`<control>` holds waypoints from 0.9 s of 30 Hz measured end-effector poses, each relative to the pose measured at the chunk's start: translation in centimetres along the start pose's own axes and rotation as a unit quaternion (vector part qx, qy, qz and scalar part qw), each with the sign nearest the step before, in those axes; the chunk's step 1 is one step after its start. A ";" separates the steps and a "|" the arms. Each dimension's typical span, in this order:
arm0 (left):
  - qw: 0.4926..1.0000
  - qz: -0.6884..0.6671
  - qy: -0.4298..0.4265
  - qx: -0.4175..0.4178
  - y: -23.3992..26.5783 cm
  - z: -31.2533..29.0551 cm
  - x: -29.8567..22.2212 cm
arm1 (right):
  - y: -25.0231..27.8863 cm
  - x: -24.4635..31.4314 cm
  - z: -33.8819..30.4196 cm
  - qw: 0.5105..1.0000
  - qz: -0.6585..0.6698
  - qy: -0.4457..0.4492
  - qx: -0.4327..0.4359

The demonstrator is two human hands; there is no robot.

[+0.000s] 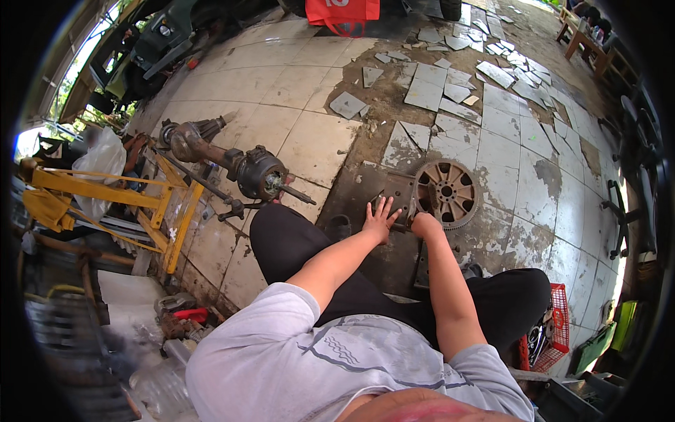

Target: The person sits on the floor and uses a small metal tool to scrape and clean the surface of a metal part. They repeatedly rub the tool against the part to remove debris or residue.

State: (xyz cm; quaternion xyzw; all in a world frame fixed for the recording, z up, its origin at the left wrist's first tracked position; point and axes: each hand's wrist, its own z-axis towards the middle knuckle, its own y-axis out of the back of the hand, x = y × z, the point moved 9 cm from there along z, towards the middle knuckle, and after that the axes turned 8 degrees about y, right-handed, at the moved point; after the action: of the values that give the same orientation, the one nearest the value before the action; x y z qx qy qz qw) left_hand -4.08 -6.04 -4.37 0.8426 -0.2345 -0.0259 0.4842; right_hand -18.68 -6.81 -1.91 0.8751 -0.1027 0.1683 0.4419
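Grey tiles (425,86) broken at one o'clock; yellow stand (133,198) parked at nine. Left hand (382,220) spread at plate (399,184); right hand (426,225) curled, grasp cannot be told.

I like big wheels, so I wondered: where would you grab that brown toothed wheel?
The toothed wheel is probably best held by its rim, from the right. It seems to lie flat, a metal plate sits close on its left, and being spoked, not solid, it might let a grip curl round.
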 end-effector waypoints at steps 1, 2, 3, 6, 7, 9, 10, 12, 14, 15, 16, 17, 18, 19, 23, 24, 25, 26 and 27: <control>1.000 -0.003 -0.001 0.003 0.1 -0.1 0.1 | -0.6 -0.1 -0.2 1.000 0.009 0.000 -0.021; 1.000 -0.003 -0.005 -0.009 0.8 -0.1 -0.2 | -1.4 -1.0 0.1 0.999 0.008 0.002 -0.038; 1.000 -0.011 -0.010 0.006 1.1 -0.2 -0.4 | -1.6 -1.7 0.2 0.999 0.022 -0.027 -0.028; 0.999 -0.028 -0.013 0.037 0.8 -0.4 -0.4 | -0.6 -1.0 1.1 1.000 -0.006 0.011 0.025; 0.999 -0.020 -0.007 0.026 0.9 -0.3 -0.1 | -0.2 -0.6 1.2 1.000 0.003 0.011 0.018; 1.000 -0.006 0.001 0.000 0.5 0.0 0.2 | -0.8 -0.7 1.1 1.000 0.007 -0.004 0.000; 1.000 -0.014 -0.013 -0.007 1.5 0.2 -0.7 | -1.9 -2.4 1.4 0.999 0.020 -0.002 -0.033; 1.000 -0.017 -0.007 0.007 0.6 0.0 -0.2 | -2.1 -1.4 1.0 0.998 0.049 -0.005 -0.044; 1.000 -0.016 -0.002 0.006 -0.1 0.0 0.2 | -1.0 -1.0 1.3 0.999 0.033 -0.005 -0.005; 1.000 -0.010 -0.004 -0.008 0.2 0.3 -0.1 | -0.6 -1.6 1.8 1.000 0.027 -0.009 0.010; 1.000 -0.005 -0.007 -0.022 0.7 0.7 -0.3 | -0.4 -1.9 2.4 0.998 -0.027 -0.002 0.060; 1.000 -0.003 -0.002 -0.030 0.3 0.7 0.0 | -0.7 -1.6 2.1 0.999 -0.009 -0.007 0.044; 1.000 -0.008 -0.003 -0.018 0.0 0.5 0.0 | -1.1 -1.7 1.4 0.999 0.008 -0.016 0.029; 1.000 -0.012 -0.003 -0.007 -0.3 0.2 -0.1 | -1.6 -1.7 0.7 0.999 0.024 -0.024 0.012; 1.000 0.001 0.001 -0.002 0.0 0.4 0.0 | -0.8 -0.5 0.3 1.000 -0.006 -0.004 0.002; 1.000 0.003 0.002 0.003 -0.2 0.3 0.1 | -0.2 -0.3 0.5 1.000 0.007 -0.004 0.013; 1.000 0.004 0.004 0.008 -0.5 0.3 0.4 | 0.0 0.3 0.2 1.000 0.010 -0.001 0.003; 1.000 0.004 0.002 0.009 -0.2 0.4 0.1 | 0.1 0.0 0.0 1.000 0.010 -0.001 -0.011; 1.000 -0.003 -0.002 0.006 0.1 0.4 -0.2 | -0.2 -0.5 0.0 1.000 0.011 -0.004 -0.026</control>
State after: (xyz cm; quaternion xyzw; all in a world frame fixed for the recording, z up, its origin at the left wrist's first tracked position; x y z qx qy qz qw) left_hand -4.39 -6.35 -4.54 0.8460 -0.2337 -0.0277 0.4784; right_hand -19.10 -6.69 -2.29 0.8627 -0.1180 0.1670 0.4625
